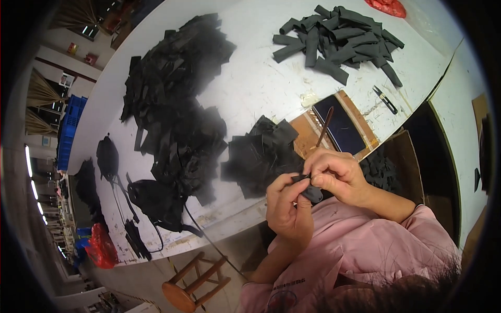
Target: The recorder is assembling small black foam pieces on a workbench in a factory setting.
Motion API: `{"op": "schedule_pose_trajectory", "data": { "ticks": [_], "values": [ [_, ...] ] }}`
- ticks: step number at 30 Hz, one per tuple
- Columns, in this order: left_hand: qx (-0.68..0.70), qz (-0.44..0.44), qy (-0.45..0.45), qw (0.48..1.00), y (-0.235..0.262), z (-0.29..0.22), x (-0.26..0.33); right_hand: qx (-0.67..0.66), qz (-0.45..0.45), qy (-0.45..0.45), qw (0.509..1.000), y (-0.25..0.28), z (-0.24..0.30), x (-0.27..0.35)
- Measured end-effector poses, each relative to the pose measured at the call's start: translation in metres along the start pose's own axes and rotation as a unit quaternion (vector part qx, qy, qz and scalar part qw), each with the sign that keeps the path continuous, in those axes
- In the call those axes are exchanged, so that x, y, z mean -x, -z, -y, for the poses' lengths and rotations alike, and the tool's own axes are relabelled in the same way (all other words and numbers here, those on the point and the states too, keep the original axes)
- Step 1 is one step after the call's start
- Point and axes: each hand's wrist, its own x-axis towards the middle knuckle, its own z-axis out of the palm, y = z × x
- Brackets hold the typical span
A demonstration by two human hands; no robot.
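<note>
My left hand (288,204) and my right hand (338,176) meet just off the table's near edge, both with fingers closed on a small black fabric piece (312,194). The piece looks folded or tube-like, and its upper end is pinched between my fingertips. From just above my right hand a thin brown stick (326,125) points up across a dark phone (342,124); I cannot tell whether that hand holds it. Beside my left hand lies a stack of flat black fabric pieces (261,154).
A large heap of black fabric (180,68) covers the table's left side. Black tube-shaped pieces (339,39) lie at the far right, near thread snips (385,99). A carton (411,156) of dark pieces stands beside my right arm. A wooden stool (180,297) stands on the floor.
</note>
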Motion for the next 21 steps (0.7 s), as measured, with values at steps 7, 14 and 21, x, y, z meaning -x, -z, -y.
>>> {"op": "schedule_pose_trajectory", "data": {
  "ticks": [7, 14, 21],
  "values": [
    [0.503, 0.078, 0.315, 0.801, -0.014, -0.029, -0.049, 0.021, -0.052, -0.027, 0.998, 0.032, 0.041, -0.017],
    [0.803, 0.255, 0.315, 0.438, -0.025, -0.005, -0.103, -0.176, -0.023, -0.203, 0.963, 0.059, 0.054, -0.066],
    [0.701, 0.133, 0.45, 0.536, -0.048, 0.046, -0.066, -0.322, -0.003, -0.295, 0.9, 0.064, -0.031, -0.041]
  ]
}}
